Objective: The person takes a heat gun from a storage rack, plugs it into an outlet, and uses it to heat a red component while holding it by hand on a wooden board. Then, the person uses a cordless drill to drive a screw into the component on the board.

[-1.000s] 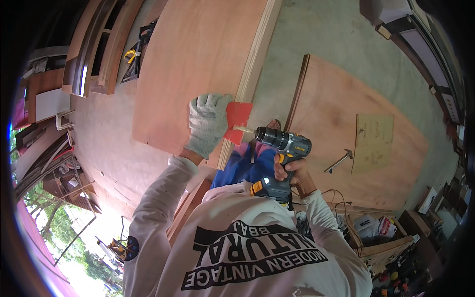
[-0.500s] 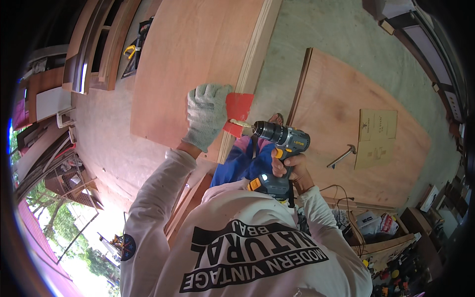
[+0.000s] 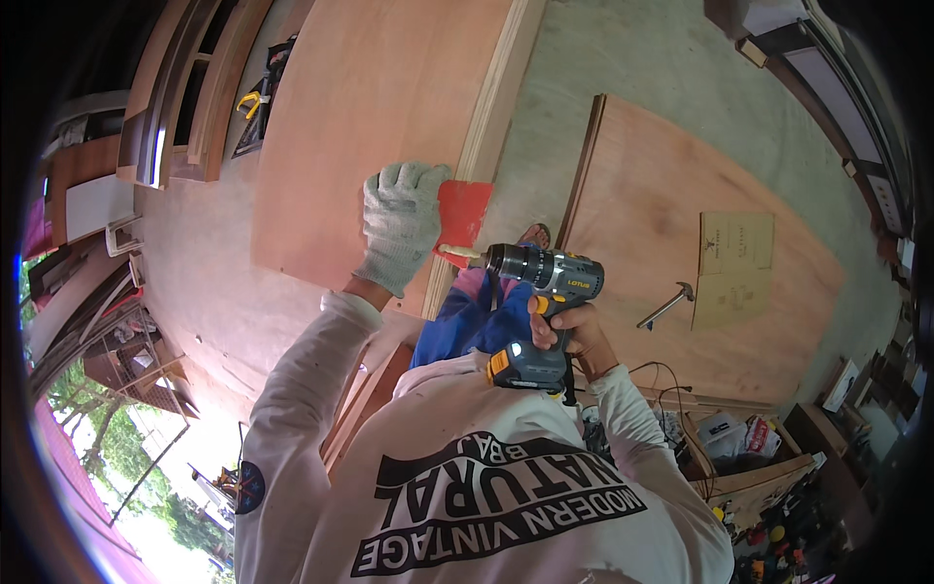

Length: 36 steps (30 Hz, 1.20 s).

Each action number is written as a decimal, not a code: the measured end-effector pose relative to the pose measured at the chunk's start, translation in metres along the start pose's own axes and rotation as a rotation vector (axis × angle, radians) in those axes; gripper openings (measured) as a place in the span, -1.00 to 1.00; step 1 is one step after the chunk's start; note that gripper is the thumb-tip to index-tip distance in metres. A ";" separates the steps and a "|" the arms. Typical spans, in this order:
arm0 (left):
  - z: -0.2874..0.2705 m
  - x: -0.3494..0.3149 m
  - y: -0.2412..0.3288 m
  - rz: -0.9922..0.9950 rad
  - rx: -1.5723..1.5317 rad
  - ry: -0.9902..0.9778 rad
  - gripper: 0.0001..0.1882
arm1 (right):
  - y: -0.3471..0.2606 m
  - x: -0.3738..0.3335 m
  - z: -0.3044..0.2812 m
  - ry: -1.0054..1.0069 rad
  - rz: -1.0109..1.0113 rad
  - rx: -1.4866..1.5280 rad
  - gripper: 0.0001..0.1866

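Grey concrete floor (image 3: pixel 209 214) ran through the workshop, its margins crowded with timber and bending toward the dark rim. At the far left of the frame, stacked boards (image 3: pixel 83 287) leaned, with bright green foliage (image 3: pixel 92 414) showing lower down. Brown wooden frames (image 3: pixel 195 107) stood at the upper left, and just beside them was a dark tool with a yellow part (image 3: pixel 251 101).

Next came a broad reddish-brown wooden panel (image 3: pixel 360 107), which stretched from the top edge to the middle of the frame, its pale layered edge facing right. Over its lower right part, the left hand (image 3: pixel 401 222), in a grey knit glove, was curled closed on a flat red piece (image 3: pixel 467 209) that jutted out to the right, past the panel's edge. Just right of the glove, the pale bit (image 3: pixel 459 252) of the drill overlapped the red piece in view; whether they touched could not be told.

Near the centre, the dark grey cordless drill (image 3: pixel 564 276) pointed left, held by the bare right hand (image 3: pixel 581 331), its fingers wrapped round the handle. Farther right, a hammer (image 3: pixel 666 306) and a piece of cardboard (image 3: pixel 734 273) lay on a second wooden panel (image 3: pixel 662 185). A wooden box (image 3: pixel 754 475) holding packages sat at the lower right.
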<state>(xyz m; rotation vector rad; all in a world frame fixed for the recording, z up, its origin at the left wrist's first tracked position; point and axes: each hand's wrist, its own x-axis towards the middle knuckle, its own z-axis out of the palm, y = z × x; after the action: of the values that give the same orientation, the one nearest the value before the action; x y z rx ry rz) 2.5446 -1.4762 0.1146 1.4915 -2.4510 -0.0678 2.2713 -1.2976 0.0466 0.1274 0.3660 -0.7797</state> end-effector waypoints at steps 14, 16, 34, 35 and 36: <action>0.000 0.001 -0.003 -0.028 0.011 -0.021 -0.65 | 0.001 -0.004 0.000 0.003 -0.061 -0.033 -0.49; 0.000 -0.001 -0.003 -0.028 0.003 -0.019 -0.64 | 0.000 -0.004 0.003 0.020 -0.097 0.020 -0.49; -0.001 -0.002 -0.002 -0.036 -0.012 0.008 -0.65 | -0.006 -0.008 0.011 0.060 -0.060 -0.003 -0.50; 0.000 -0.002 -0.002 -0.035 -0.007 0.001 -0.64 | -0.006 -0.008 0.012 0.063 -0.083 0.000 -0.50; 0.000 0.000 -0.003 -0.029 -0.002 -0.003 -0.64 | -0.007 -0.007 0.012 0.061 -0.087 -0.002 -0.50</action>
<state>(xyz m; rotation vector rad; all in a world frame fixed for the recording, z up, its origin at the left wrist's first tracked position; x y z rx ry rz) 2.5474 -1.4776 0.1141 1.5275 -2.4311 -0.0775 2.2651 -1.3003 0.0606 0.1338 0.4326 -0.8628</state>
